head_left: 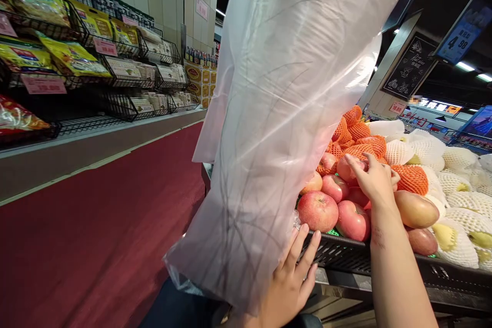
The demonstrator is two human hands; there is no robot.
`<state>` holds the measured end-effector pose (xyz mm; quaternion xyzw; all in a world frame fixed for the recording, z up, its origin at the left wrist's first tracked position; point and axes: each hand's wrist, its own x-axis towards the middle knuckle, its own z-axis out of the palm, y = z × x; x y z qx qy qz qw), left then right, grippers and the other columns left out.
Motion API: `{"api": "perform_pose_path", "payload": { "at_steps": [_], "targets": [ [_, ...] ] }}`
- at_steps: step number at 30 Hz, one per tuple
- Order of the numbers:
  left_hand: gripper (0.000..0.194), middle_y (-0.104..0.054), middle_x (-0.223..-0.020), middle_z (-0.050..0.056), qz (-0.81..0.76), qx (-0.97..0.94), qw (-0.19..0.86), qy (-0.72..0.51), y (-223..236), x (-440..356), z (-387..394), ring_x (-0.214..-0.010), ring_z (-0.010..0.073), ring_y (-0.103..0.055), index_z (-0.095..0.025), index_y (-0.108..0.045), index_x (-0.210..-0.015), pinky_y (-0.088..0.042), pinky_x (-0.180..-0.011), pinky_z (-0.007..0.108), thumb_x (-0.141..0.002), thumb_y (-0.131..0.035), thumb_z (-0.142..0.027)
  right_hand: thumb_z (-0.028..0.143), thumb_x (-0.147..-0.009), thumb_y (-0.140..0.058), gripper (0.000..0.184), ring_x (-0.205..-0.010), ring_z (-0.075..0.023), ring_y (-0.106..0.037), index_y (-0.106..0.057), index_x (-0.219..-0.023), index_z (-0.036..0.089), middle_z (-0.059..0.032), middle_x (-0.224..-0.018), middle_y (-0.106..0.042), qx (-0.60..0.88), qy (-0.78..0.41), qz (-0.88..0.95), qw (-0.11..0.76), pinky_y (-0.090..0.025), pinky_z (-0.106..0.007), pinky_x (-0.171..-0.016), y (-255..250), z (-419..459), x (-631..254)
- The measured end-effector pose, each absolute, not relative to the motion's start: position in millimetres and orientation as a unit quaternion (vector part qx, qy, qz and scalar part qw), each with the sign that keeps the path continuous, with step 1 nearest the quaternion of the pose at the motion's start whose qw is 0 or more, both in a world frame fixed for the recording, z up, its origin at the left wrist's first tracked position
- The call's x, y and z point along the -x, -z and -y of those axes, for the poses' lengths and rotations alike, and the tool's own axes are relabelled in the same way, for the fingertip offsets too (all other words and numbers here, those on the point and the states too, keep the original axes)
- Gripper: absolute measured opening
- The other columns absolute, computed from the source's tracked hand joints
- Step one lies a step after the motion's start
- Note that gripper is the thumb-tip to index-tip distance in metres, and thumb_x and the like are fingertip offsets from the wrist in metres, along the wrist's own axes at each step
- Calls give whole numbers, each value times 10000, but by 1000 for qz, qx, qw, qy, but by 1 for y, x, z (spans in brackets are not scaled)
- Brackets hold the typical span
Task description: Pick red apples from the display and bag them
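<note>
A large, translucent plastic bag (pixel 269 128) hangs in front of me and hides much of the middle. At the black crate's near edge (pixel 346 248), my left hand (pixel 290 279) has its fingers stretched out, partly behind the bag's lower side. A bit of clear crinkled plastic (pixel 296 219) shows by its fingertips, beside a big red apple (pixel 318 211). My right hand (pixel 374 179) reaches over the pile of red fruit, thumb and fingers apart. Its thumb lies against a pinkish-red apple (pixel 346 168); the undersides of its fingers are hidden.
Orange foam-netted fruit (pixel 359 133) lies behind the apples. Brownish-yellow mangoes (pixel 417 209) and white foam-netted fruit (pixel 461 179) fill the right. Shelves of packets (pixel 126 69) line the left, above a red floor (pixel 96 225). A price screen (pixel 463 33) hangs at upper right.
</note>
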<state>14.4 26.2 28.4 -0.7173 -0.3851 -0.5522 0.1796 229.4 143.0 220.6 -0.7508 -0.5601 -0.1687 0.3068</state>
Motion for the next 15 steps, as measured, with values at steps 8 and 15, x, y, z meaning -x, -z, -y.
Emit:
{"api": "perform_pose_path", "payload": {
  "at_steps": [8,15],
  "targets": [
    [389,-733,-1423,87,381,716,180,557,-28,-18,-25,-1373,198,-559,-186,-729,-1401,-387,-1157,277,-1168,-437,-294,736,-998,-345,693,-1239,-353,-664,-722,-1157,177,-184,-1253,-755,547,294,587,520,-419,-569,-1147,-229,-137,-216],
    [360,-737,-1440,66,367,719,193,558,-21,-16,-31,-1391,192,-549,-193,-712,-1433,-189,-1357,291,-1109,-570,-264,413,-896,-647,296,-898,-232,-728,-763,-1089,221,-48,-1051,-793,455,103,818,337,-553,-364,-817,-228,-101,-135]
  ]
}}
